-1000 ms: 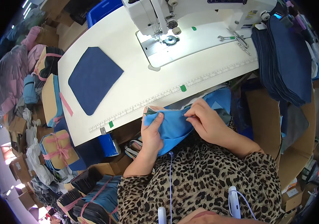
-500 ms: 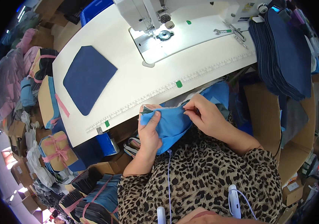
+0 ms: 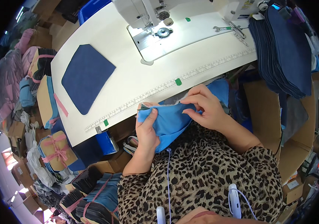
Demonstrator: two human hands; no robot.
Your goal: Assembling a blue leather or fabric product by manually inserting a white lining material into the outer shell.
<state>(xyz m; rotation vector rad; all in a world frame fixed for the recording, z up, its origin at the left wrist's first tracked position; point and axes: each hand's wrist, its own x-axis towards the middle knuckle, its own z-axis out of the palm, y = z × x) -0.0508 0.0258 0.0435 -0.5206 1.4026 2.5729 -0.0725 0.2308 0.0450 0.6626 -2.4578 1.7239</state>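
Observation:
A bright blue fabric piece (image 3: 171, 121) with a pale, fuzzy edge along its top hangs in front of my chest. My left hand (image 3: 147, 128) grips its left end, thumb on the near face, beside a small dark green patch at the corner. At the fabric's upper right edge is my right hand (image 3: 204, 108); its thumb and index finger stand apart, the index fingertip touching or very close to the edge. More blue fabric (image 3: 219, 90) shows beyond my right hand; whether it is the same piece I cannot tell.
Ahead stands a white sewing table (image 3: 129, 71) with a sewing machine (image 3: 140, 15), a ruler strip (image 3: 159, 88) along its near edge, and a navy panel (image 3: 86, 78). A wrench (image 3: 223, 28) lies at right, near stacked navy panels (image 3: 288, 56). A cardboard box (image 3: 262, 115) stands below.
My right thumb and index finger have parted from their pinch at the fabric edge, and that hand has risen slightly. The left hand keeps its grip, shifted slightly left.

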